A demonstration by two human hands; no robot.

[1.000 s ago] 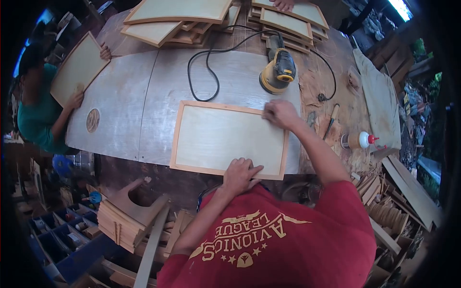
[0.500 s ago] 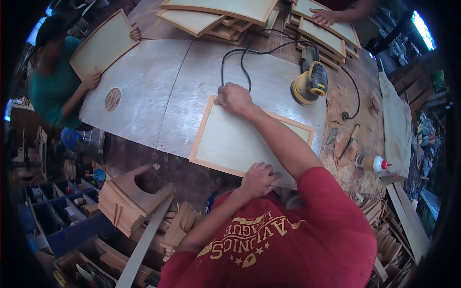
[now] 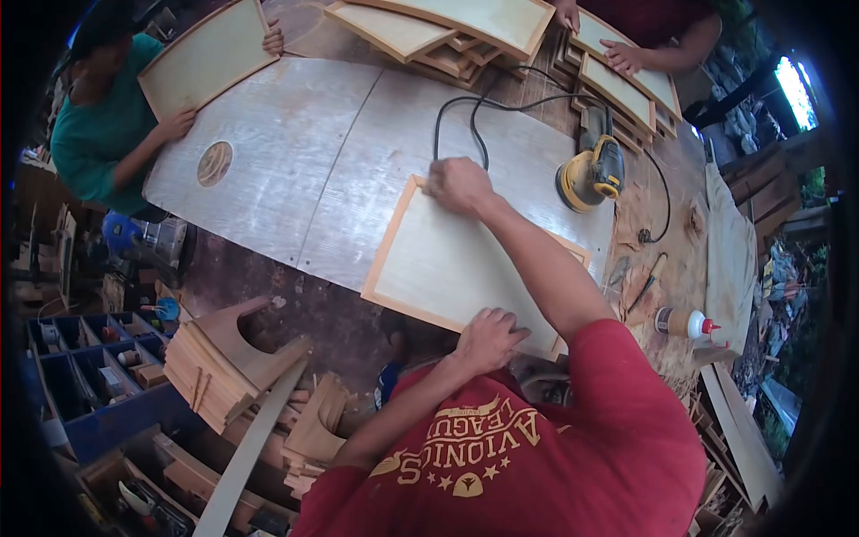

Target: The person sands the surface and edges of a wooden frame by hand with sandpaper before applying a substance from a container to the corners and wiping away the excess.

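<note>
A pale panel with a light wood frame (image 3: 420,251) lies on the table in front of me, tilted at an angle to its edge. My right hand (image 3: 459,185) is closed at the panel's far left corner, fingers curled down onto the rim; anything under them is hidden. Nearer my body, my left hand (image 3: 490,340) grips the panel's near rim, with its fingers bent over the edge. My right forearm crosses above the panel and covers part of it. A yellow and black sander (image 3: 591,172) rests beyond the panel to the right, its cord trailing over the table.
Framed panels (image 3: 447,27) are stacked at the far side. One co-worker (image 3: 98,125) holds a panel at the left; another's hand (image 3: 624,56) rests on the right stack. A glue bottle (image 3: 684,323) lies at right. Cut wood pieces (image 3: 224,358) and a blue divided box (image 3: 98,376) sit lower left.
My view has shifted slightly, so the table things appear farther right. Both my hands stay at about the same places on the panel. The left co-worker's panel still stands raised.
</note>
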